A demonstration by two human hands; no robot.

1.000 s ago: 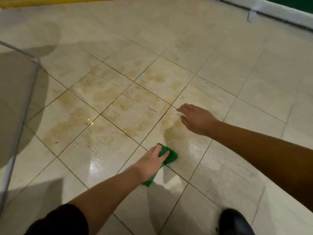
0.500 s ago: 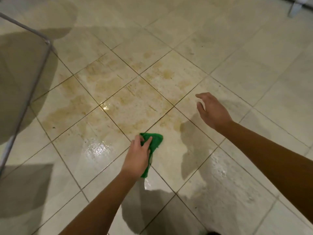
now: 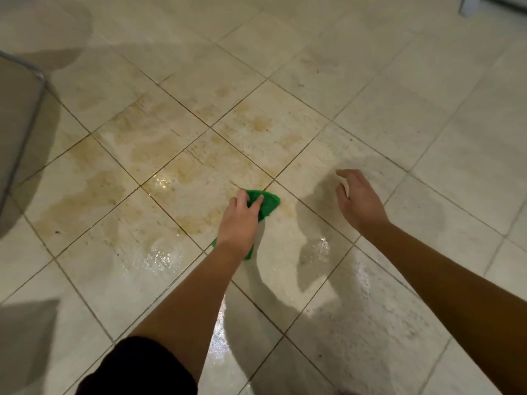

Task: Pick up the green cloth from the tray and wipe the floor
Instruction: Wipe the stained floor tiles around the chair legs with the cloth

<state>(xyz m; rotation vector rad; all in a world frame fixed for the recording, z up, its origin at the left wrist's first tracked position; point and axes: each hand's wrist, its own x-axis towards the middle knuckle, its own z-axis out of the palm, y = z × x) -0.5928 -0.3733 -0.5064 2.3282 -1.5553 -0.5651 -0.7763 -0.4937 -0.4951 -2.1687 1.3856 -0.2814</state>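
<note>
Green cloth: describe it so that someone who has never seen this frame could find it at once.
Start from the pale tiled floor and its patch of brownish stains left of centre. At that patch's near right edge, by a grout crossing, the left hand holds the green cloth against the tiles. It is the only bright green thing in view; the right hand beside it holds nothing.

Open tiled floor (image 3: 385, 115) is offered ahead and to the right of both grips, the stained wet patch (image 3: 171, 166) included. The left side is closed off by a grey metal frame (image 3: 30, 115). A pale post (image 3: 470, 5) is set in the far right corner, well apart. A gap is left between the left grip (image 3: 238, 226), held on the green cloth (image 3: 269, 203), and the raised right grip (image 3: 360, 203)
</note>
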